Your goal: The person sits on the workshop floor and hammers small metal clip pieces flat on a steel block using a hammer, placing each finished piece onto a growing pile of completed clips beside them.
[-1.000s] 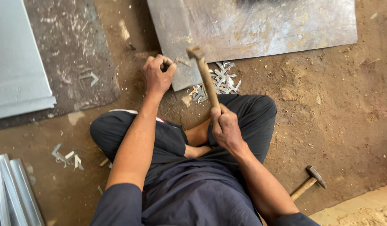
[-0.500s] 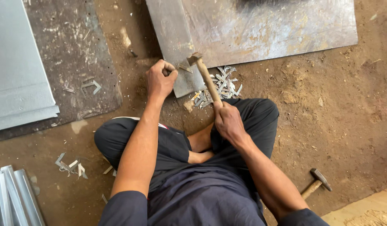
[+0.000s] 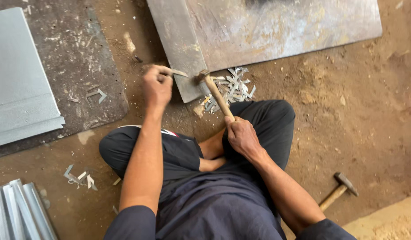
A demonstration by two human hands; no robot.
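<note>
Hammer (image 3: 216, 94) in right hand (image 3: 242, 137) grip, head forward

Second hammer (image 3: 339, 190), at 4 o'clock: handle end hidden behind the forearm. Folded metal strips (image 3: 18, 211), at 8 o'clock: cut by the frame's edge.

Bare dirt (image 3: 374, 111) rightward, metal plate (image 3: 276, 31) ahead, scrap pile (image 3: 234, 89)

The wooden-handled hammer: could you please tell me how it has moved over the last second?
The right hand swung the wooden-handled hammer down; its head now meets the grey metal sheet. The left hand kept its grip on a thin metal piece. The second hammer stayed put.
</note>
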